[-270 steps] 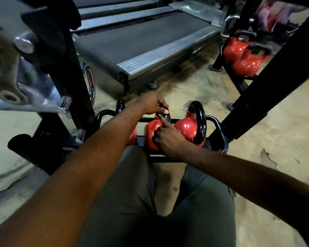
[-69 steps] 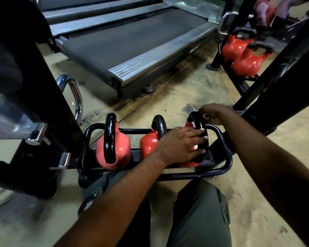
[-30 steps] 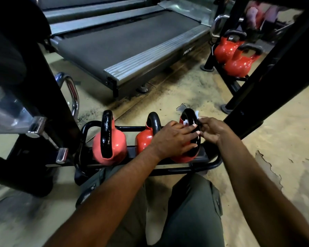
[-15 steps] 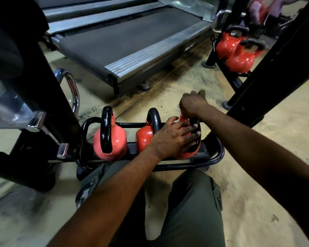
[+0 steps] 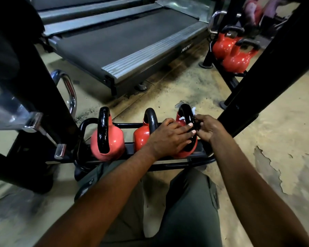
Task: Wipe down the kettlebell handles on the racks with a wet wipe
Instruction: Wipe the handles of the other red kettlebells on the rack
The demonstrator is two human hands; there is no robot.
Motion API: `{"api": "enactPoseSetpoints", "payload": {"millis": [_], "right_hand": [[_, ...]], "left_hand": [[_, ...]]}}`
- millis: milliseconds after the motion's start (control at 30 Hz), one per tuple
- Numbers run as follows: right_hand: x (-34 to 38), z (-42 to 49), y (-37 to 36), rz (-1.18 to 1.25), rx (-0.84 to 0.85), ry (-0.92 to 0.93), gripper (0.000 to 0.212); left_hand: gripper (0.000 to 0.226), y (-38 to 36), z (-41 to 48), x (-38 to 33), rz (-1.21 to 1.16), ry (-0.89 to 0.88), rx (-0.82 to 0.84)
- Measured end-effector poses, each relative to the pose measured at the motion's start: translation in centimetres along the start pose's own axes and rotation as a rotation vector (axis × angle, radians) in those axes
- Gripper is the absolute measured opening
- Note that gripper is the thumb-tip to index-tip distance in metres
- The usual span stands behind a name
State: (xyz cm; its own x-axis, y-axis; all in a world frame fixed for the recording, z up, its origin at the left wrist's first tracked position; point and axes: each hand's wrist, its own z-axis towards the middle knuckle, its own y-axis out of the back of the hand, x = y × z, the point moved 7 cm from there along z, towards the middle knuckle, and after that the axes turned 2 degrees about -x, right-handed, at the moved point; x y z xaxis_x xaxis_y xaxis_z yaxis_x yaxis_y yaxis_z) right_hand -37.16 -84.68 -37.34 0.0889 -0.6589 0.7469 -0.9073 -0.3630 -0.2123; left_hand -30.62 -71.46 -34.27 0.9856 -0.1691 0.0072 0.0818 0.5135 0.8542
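Nearest the camera, the person crouches over a low rack (image 5: 177, 165) on the floor. The left hand (image 5: 169, 138) lies flat over the right-end kettlebell (image 5: 183, 151), its fingers stretched out and pressing on the black handle (image 5: 186, 113) to steady it. The right hand (image 5: 210, 129) is curled at the handle's outer side and pinches the wet wipe (image 5: 193, 110), of which only small white scraps show beside the loop.

The bell looks like heavy cast iron that will not shift under a rub, and it is best braced on its round body. The handle is rigid and glossy, probably slick when damp, so the wipe should wrap the loop. The wipe is thin, limp and easily bunched or torn.

Two more kettlebells (image 5: 109, 145) sit to the left in the same rack. Further off, another pair (image 5: 234, 56) waits on a second rack, beside a treadmill (image 5: 123, 40).
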Motion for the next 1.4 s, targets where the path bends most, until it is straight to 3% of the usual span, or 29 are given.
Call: {"api": "enactPoseSetpoints", "payload": {"millis": [67,167,233,333,400,467,567,633,733,800,900,1000,1100,1167,1267,1400], "right_hand": [[0.4,-0.8,1.1,-0.103,-0.022,0.110,0.014],[3.7,-2.6,0.1,-0.483,-0.081,0.474,0.023],[5.8,-3.0,-3.0,-1.013,-0.142,0.704,0.016],[6.0,-2.6,-8.0,-1.890,-0.277,0.856,0.013],[5.1,-2.5,-9.7,-2.155,-0.270,0.933,0.020],[4.7,-3.6,-9.1,-2.158,-0.232,0.983,0.017],[5.0,-5.3,-4.7,-1.647,-0.168,0.990,0.005],[4.6,-4.9,-0.6,-1.115,-0.123,0.827,0.013],[1.4,-2.2,2.0,-0.330,0.058,0.359,0.016],[-0.5,-0.3,1.0,-0.099,0.154,0.131,0.016],[-1.7,0.6,-0.1,0.030,0.137,0.021,0.034],[-1.7,-1.0,1.1,-0.028,0.026,0.110,0.017],[-0.7,-3.4,2.8,-0.195,-0.166,0.471,0.023],[0.9,-5.3,1.9,-0.513,-0.343,0.794,0.025],[2.1,-7.0,-2.1,-1.192,-0.616,1.176,0.016],[0.4,-6.7,-4.5,-1.701,-0.578,1.340,0.017]], "left_hand": [[0.041,0.0,0.0,0.0,0.000,0.008,0.032],[0.048,-0.3,-0.8,-0.2,0.013,0.000,0.090],[0.053,-0.9,-1.6,-0.5,0.036,-0.029,0.146],[0.051,-1.2,-2.6,-1.1,0.042,-0.041,0.162],[0.046,-0.9,-2.8,-1.3,0.027,-0.049,0.142],[0.040,-0.2,-2.9,-1.1,-0.014,-0.043,0.092],[0.025,0.8,-2.9,0.3,-0.093,0.064,0.000],[0.022,1.4,-2.5,2.3,-0.145,0.195,-0.060],[0.027,1.5,-0.5,5.7,-0.262,0.403,-0.097],[0.033,0.5,1.7,7.6,-0.379,0.517,-0.062],[0.031,-2.0,4.8,9.3,-0.578,0.601,0.037],[0.026,-4.6,6.3,10.1,-0.666,0.645,0.146],[0.024,-5.7,6.2,11.1,-0.720,0.693,0.132],[0.025,-6.2,6.0,11.5,-0.736,0.700,0.124],[0.026,-6.4,6.0,11.4,-0.745,0.685,0.138],[0.026,-5.9,6.0,11.0,-0.725,0.659,0.133]]}}
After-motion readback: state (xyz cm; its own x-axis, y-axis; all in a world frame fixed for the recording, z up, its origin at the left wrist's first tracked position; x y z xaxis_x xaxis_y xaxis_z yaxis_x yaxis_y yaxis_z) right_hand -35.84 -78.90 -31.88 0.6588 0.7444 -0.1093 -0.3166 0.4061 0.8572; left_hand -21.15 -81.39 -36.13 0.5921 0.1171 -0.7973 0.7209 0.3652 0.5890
